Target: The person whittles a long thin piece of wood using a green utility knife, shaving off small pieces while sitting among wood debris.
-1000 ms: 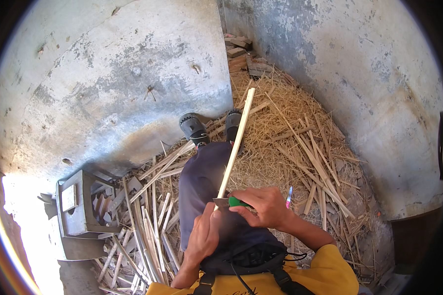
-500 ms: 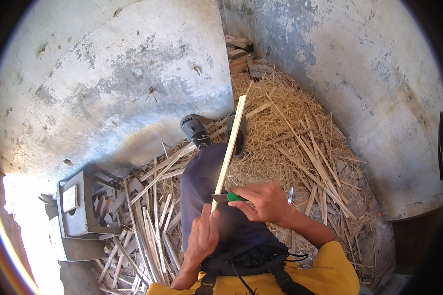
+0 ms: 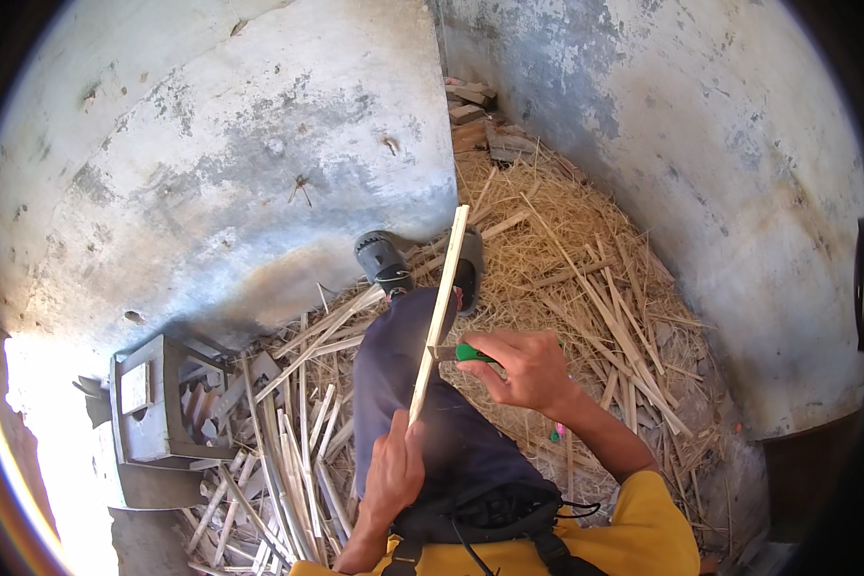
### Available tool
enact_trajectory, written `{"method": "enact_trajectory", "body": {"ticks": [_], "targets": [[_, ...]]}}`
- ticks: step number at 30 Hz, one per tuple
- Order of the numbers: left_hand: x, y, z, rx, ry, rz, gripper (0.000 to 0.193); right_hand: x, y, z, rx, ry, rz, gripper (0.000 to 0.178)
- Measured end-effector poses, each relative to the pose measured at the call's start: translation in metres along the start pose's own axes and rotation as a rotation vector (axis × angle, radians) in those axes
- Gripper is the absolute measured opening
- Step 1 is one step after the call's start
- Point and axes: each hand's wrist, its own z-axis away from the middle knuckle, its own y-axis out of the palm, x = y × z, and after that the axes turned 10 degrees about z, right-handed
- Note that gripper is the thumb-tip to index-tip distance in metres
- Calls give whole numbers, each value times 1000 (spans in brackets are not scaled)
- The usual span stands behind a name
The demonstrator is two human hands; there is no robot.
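Observation:
My left hand (image 3: 392, 472) grips the near end of a long, pale split-wood strip (image 3: 441, 305), which slants away from me over my dark trouser leg. In my right hand (image 3: 526, 369) is a knife (image 3: 472, 353) with a green handle, the fingers closed round it. Its short dark blade points left and touches the strip a little above my left hand. The far end of the strip reaches up close to my dark shoes.
Straw and shavings (image 3: 547, 230) cover the floor ahead and to the right, with loose strips (image 3: 614, 317) among them. More cut strips (image 3: 298, 461) pile at my left beside a grey box-like frame (image 3: 168, 398). Worn, peeling walls (image 3: 259, 125) meet in a corner ahead.
My right hand and the knife have slid up the strip, away from my left hand. The strip's far end has dropped slightly toward me and left.

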Motion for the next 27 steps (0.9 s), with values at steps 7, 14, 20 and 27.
{"method": "enact_trajectory", "body": {"ticks": [7,14,20,27], "targets": [[2,-4,31,-15,-108,132,12,-120,-26,-38,-143,549,114,40],[-15,-8,-1,-98,-193,209,24,-73,-12,-19,-66,575,-611,36],[-25,-4,-11,-85,-106,197,28,-40,-1,-27,-214,602,-807,32],[-26,-5,-10,-83,-90,190,28,-67,-2,-25,-334,654,-805,27]]}}
